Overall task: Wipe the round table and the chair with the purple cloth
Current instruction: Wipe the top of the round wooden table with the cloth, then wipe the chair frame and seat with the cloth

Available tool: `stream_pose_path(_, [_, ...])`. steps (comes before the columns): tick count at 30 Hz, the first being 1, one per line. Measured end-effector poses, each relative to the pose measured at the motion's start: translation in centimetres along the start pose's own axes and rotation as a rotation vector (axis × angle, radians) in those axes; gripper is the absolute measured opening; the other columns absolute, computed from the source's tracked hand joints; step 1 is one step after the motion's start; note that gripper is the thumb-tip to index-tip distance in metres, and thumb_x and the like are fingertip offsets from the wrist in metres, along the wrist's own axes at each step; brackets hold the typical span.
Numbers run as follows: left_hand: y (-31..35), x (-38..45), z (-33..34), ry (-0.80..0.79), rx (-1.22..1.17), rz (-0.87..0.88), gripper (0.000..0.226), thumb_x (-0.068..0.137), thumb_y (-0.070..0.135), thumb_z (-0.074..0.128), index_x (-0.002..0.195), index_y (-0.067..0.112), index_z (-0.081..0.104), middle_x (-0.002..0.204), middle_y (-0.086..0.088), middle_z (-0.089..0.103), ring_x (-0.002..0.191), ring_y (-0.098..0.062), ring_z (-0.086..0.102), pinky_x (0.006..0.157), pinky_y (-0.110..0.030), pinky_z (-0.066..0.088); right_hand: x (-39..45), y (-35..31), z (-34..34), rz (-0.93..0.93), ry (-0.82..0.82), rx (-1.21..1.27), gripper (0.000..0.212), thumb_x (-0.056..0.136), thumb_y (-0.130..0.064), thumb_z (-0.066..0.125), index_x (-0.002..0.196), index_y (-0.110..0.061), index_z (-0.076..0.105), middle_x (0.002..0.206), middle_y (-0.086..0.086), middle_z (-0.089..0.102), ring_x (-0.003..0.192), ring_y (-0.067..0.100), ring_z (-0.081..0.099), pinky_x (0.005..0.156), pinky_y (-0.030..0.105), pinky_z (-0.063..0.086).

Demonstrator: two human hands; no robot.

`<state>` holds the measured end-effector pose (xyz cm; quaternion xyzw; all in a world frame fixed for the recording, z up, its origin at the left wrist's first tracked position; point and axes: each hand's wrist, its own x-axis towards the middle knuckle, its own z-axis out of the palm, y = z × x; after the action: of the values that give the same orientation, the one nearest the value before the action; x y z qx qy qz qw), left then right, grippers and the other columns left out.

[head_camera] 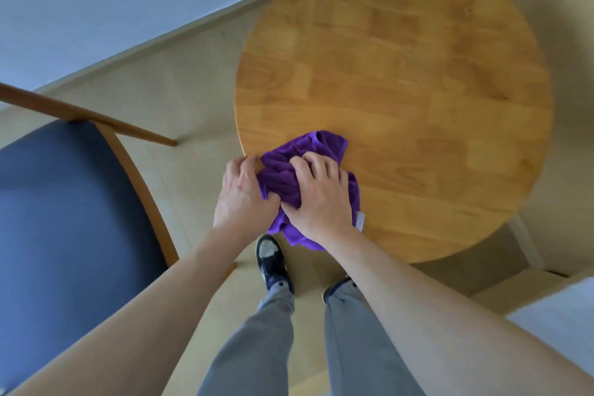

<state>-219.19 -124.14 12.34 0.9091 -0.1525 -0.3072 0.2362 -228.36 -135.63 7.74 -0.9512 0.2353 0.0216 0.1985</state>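
Observation:
A round wooden table fills the upper right of the head view. A crumpled purple cloth lies on its near left edge, partly hanging over the rim. My right hand lies on top of the cloth with its fingers curled into the folds. My left hand is at the table's rim beside it, thumb pressed into the cloth's left side and fingers over the edge. The chair, with a dark blue seat and a wooden frame, stands to the left of the table.
The chair's wooden armrest reaches toward the table's left side. My legs and shoes stand on the pale floor just below the table. A white table leg shows at the right, and a pale wall runs along the upper left.

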Motion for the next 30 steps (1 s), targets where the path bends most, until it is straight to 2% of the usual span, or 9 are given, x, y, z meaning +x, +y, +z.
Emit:
stream_pose_path(8, [2.8,-7.5,3.9,-0.227,-0.067,-0.131,0.039,0.082,0.014,0.062,0.120,0.011,0.057,0.135,0.000,0.037,0.123,-0.023,0.047,0.087,-0.034,0.046,-7.4,1.7,-5.3,0.205,-0.325,0.112,0.069,0.075,-0.045,0.078,0.131,-0.019,0.049,0.135,0.005,0.046,0.120,0.033,0.045,0.091,0.048,0.050])
stream_pose_path(11, [4.3,-9.4,3.7,-0.319,-0.114,-0.150,0.017,0.081,0.022,0.065,0.093,0.011,0.059,0.102,0.001,0.056,0.099,-0.024,0.054,0.074,-0.035,0.044,-8.8,2.7,-7.5,0.400,-0.468,0.350,0.056,0.071,-0.037,0.082,0.120,-0.021,0.058,0.123,0.002,0.054,0.116,0.026,0.049,0.091,0.044,0.051])
stream_pose_path(13, [5.5,-10.5,2.1,-0.372,-0.185,-0.180,0.020,0.075,0.028,0.064,0.083,0.011,0.057,0.075,0.002,0.056,0.073,-0.021,0.052,0.061,-0.033,0.040,-9.7,2.7,-9.5,0.458,-0.472,0.509,0.046,0.067,-0.035,0.080,0.107,-0.022,0.062,0.106,-0.003,0.060,0.104,0.020,0.056,0.084,0.039,0.052])
stream_pose_path(17, [7.6,-12.6,-2.7,-0.397,-0.316,-0.133,0.011,0.079,0.018,0.063,0.073,0.010,0.058,0.055,0.011,0.049,0.051,-0.008,0.042,0.050,-0.019,0.036,-11.6,1.0,-15.1,0.486,-0.423,0.741,0.029,0.070,-0.020,0.082,0.092,-0.026,0.064,0.087,-0.004,0.067,0.074,0.008,0.064,0.069,0.038,0.053])
stream_pose_path(19, [8.3,-13.9,-5.6,-0.402,-0.348,-0.107,0.012,0.079,0.015,0.061,0.082,0.004,0.063,0.060,0.005,0.052,0.053,-0.008,0.043,0.049,-0.018,0.037,-12.5,-0.2,-18.3,0.455,-0.415,0.814,0.043,0.072,-0.018,0.087,0.104,-0.034,0.063,0.102,-0.005,0.070,0.091,0.011,0.069,0.084,0.039,0.058])
stream_pose_path(22, [8.5,-15.9,-9.3,-0.397,-0.390,-0.045,0.038,0.069,0.029,0.058,0.097,0.005,0.069,0.078,-0.017,0.066,0.066,-0.014,0.054,0.062,-0.036,0.050,-13.7,-1.6,-22.3,0.437,-0.425,0.935,0.080,0.072,-0.014,0.092,0.139,-0.032,0.052,0.132,-0.010,0.062,0.116,0.005,0.063,0.100,0.032,0.053])
stream_pose_path(24, [8.4,-17.0,-11.3,-0.371,-0.431,-0.017,0.044,0.067,0.032,0.060,0.102,0.005,0.067,0.096,-0.022,0.069,0.074,-0.020,0.061,0.075,-0.048,0.056,-14.3,-2.1,-24.1,0.401,-0.420,0.931,0.099,0.068,-0.027,0.094,0.152,-0.031,0.042,0.148,-0.009,0.050,0.131,0.004,0.054,0.108,0.029,0.046])
stream_pose_path(27, [7.9,-18.3,-14.0,-0.348,-0.468,-0.018,0.049,0.067,0.040,0.064,0.105,0.009,0.063,0.103,-0.021,0.070,0.094,-0.038,0.068,0.087,-0.057,0.056,-15.1,-3.2,-25.8,0.368,-0.359,1.043,0.081,0.072,-0.035,0.086,0.146,-0.035,0.052,0.149,-0.005,0.051,0.133,0.007,0.054,0.110,0.034,0.046])
stream_pose_path(30, [7.8,-19.5,-16.2,-0.331,-0.476,-0.032,0.040,0.071,0.039,0.064,0.104,0.016,0.063,0.101,-0.014,0.073,0.098,-0.036,0.069,0.089,-0.057,0.056,-15.8,-5.0,-26.2,0.414,-0.193,1.027,0.055,0.080,-0.025,0.075,0.134,-0.024,0.064,0.136,-0.003,0.062,0.122,0.007,0.060,0.106,0.033,0.049])
